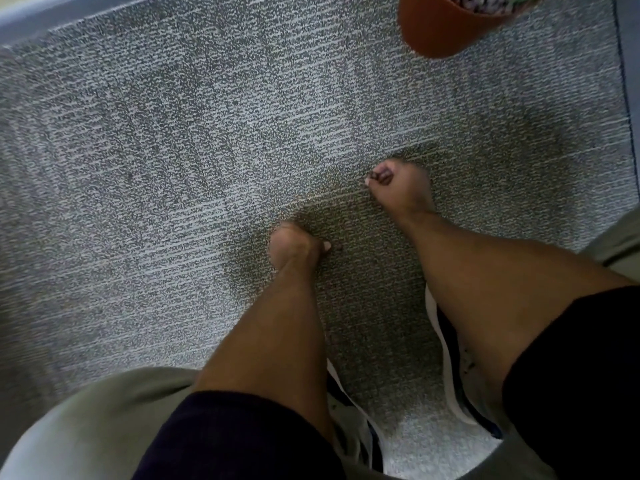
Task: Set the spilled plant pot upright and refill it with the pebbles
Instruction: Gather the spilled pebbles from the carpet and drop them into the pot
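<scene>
- Terracotta plant pot (446, 26) upright at the carpet's (173, 150) far right, already holding dark pebbles (474, 1).
- Right hand (398, 185): fingers curled round a few collected pebbles, apparently.
- Left hand (294, 244) low on carpet, fingers pinching at a stray pebble; contents unclear.

The carpet (214, 133) was a rough, matt, looped grey weave. The pot (440, 26) looked smooth and matt — terracotta-coloured — while its pebbles (481, 1) showed a faint sheen. Sleeves (588, 358) were dark cloth.
</scene>
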